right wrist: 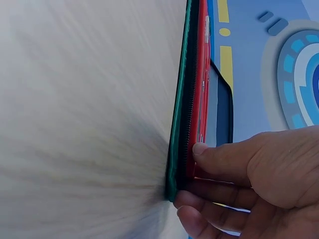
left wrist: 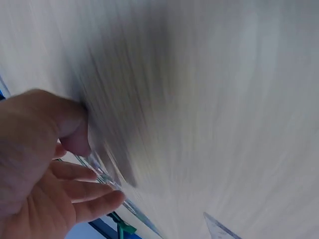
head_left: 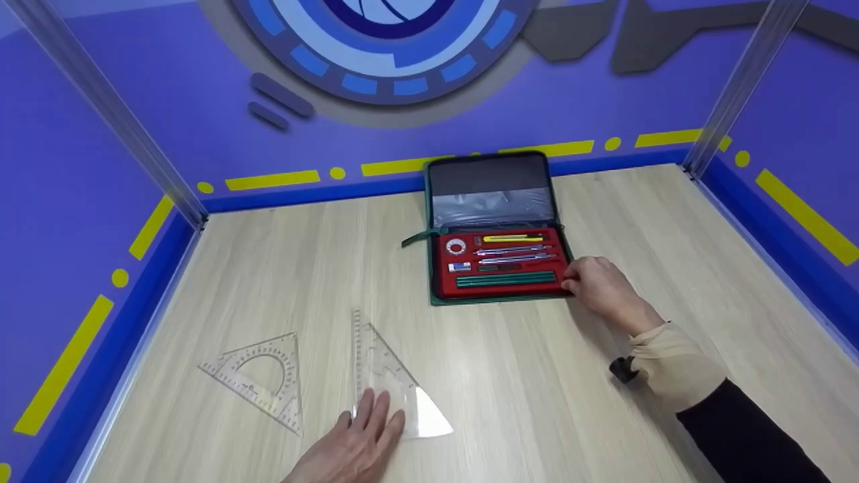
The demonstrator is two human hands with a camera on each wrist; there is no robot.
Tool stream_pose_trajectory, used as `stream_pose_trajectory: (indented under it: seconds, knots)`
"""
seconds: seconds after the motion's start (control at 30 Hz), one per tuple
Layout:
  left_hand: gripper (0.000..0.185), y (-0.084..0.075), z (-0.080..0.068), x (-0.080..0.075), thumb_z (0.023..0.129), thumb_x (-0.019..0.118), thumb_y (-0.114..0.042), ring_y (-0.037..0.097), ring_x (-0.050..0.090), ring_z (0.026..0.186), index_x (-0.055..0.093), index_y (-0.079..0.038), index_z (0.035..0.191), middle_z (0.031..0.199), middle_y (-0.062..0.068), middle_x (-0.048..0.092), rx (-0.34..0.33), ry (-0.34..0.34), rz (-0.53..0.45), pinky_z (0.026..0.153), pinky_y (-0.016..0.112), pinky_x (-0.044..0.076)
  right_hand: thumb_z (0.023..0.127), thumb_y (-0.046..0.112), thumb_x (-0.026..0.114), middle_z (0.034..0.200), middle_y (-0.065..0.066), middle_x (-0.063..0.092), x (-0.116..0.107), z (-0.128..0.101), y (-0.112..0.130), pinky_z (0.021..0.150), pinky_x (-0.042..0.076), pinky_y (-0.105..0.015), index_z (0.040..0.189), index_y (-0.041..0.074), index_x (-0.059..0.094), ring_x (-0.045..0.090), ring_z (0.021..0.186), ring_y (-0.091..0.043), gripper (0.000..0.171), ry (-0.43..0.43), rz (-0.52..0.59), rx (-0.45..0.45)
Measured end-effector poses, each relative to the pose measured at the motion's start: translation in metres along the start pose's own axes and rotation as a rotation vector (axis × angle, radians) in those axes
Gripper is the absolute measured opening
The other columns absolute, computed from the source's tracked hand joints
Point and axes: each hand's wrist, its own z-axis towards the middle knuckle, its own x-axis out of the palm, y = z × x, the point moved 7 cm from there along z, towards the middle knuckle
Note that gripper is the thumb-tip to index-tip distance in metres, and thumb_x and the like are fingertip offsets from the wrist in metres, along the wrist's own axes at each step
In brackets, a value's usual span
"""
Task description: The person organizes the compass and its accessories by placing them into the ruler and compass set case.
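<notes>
Steady the open case (head_left: 498, 228) at frame centre with the gripping right hand (head_left: 599, 285) while the flat, straight-fingered left hand (head_left: 359, 439) presses the clear triangle (head_left: 388, 376) against the table (head_left: 537, 376) at lower left.

Desk (head_left: 537, 376) is walled on 3 sides: blue wall at the back, side panels L & R, w/ metal posts in the back corners. Open case (head_left: 498, 231) sits at back centre, lid up against the back wall, so no way round behind it. Right hand (head_left: 600, 285) holds its front-right corner. Two clear set squares lie flat front-left: protractor one (head_left: 258, 379) & long one (head_left: 386, 376), the latter under left hand (head_left: 356, 449). Bare wood between squares & case, also far right.
</notes>
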Motion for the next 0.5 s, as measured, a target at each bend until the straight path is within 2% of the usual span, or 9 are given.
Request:
stream_pose_trajectory:
  seconds: [0.07, 0.17, 0.23, 0.27, 0.4, 0.5]
  knots:
    - [0.111, 0.000, 0.001, -0.001, 0.084, 0.018, -0.094, 0.036, 0.052, 0.136, 0.043, -0.013, 0.155, 0.150, 0.020, 0.050, -0.005, 0.007, -0.005, 0.091, 0.034, 0.056, 0.089, 0.000, 0.074, 0.085, -0.013, 0.072, 0.000, 0.000, -0.001, 0.077, 0.053, -0.051, 0.084, 0.000, 0.076, 0.065, 0.080, -0.030, 0.006, -0.001, -0.009, 0.012]
    - [0.110, 0.001, 0.003, -0.004, 0.084, 0.024, -0.094, 0.037, 0.052, 0.135, 0.047, -0.012, 0.152, 0.149, 0.021, 0.051, -0.031, -0.003, 0.000, 0.089, 0.034, 0.056, 0.091, 0.002, 0.074, 0.086, -0.014, 0.072, 0.000, 0.000, -0.002, 0.078, 0.052, -0.051, 0.087, -0.001, 0.076, 0.065, 0.081, -0.030, 0.006, 0.009, -0.013, 0.037]
    - [0.101, 0.003, 0.006, -0.009, 0.086, 0.035, -0.090, 0.038, 0.054, 0.133, 0.051, -0.011, 0.147, 0.147, 0.022, 0.053, -0.048, -0.025, 0.003, 0.087, 0.034, 0.057, 0.092, 0.004, 0.074, 0.088, -0.015, 0.072, 0.000, 0.001, -0.003, 0.080, 0.052, -0.052, 0.089, -0.002, 0.076, 0.065, 0.083, -0.031, 0.007, 0.018, -0.006, 0.048]
    - [0.091, 0.003, 0.007, -0.011, 0.090, 0.044, -0.083, 0.038, 0.055, 0.132, 0.053, -0.010, 0.143, 0.146, 0.022, 0.054, -0.053, -0.045, 0.005, 0.085, 0.035, 0.057, 0.093, 0.005, 0.074, 0.089, -0.015, 0.073, 0.000, 0.001, -0.003, 0.081, 0.052, -0.052, 0.090, -0.002, 0.077, 0.066, 0.084, -0.032, 0.008, 0.024, -0.002, 0.049]
    - [0.054, 0.007, 0.008, -0.026, 0.090, 0.073, -0.048, 0.036, 0.062, 0.122, 0.061, -0.009, 0.126, 0.134, 0.021, 0.063, -0.059, -0.188, 0.057, 0.074, 0.032, 0.057, 0.095, 0.008, 0.073, 0.089, -0.014, 0.073, 0.000, 0.004, -0.005, 0.081, 0.053, -0.048, 0.094, -0.003, 0.077, 0.063, 0.084, -0.030, 0.012, 0.081, 0.032, 0.072]
    - [0.034, 0.012, 0.006, -0.040, 0.082, 0.077, -0.029, 0.030, 0.068, 0.107, 0.064, -0.009, 0.107, 0.117, 0.015, 0.070, -0.066, -0.343, 0.101, 0.064, 0.028, 0.054, 0.098, 0.012, 0.072, 0.089, -0.012, 0.072, 0.000, 0.008, -0.010, 0.074, 0.051, -0.040, 0.099, -0.003, 0.077, 0.059, 0.081, -0.026, 0.016, 0.156, 0.083, 0.116]
